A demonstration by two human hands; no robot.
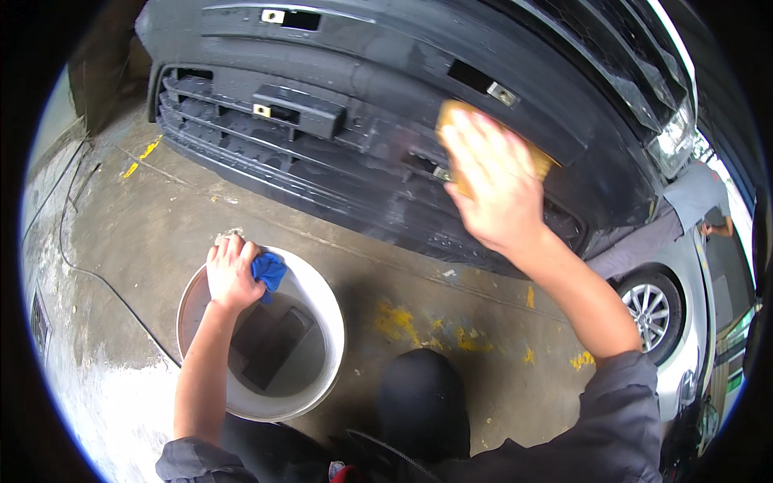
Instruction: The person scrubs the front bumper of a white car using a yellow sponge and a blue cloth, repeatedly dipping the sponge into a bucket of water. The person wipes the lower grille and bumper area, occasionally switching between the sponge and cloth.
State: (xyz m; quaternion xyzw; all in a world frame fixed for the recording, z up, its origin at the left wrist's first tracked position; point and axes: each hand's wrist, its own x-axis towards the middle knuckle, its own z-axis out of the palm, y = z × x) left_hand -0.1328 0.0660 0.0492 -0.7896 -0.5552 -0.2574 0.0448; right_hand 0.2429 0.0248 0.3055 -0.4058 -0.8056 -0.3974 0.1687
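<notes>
Fingers (241,253) of the left hand (232,274) curl closed around a blue cloth (270,271), held over the rim of a white bucket (322,302) that stands on the wet concrete floor (451,290) just in front of the crouching person. Farther out, the right hand (493,187) lies flat, fingers spread, pressing a yellow sponge (541,161) against the dark front bumper (354,129) of a car. Soapy streaks show on the bumper near the lower grille (241,153). Judging by this, the bumper is being scrubbed; wiping on across the panel would call for steady, even pressure. Another silver car (652,302) stands at the right.
</notes>
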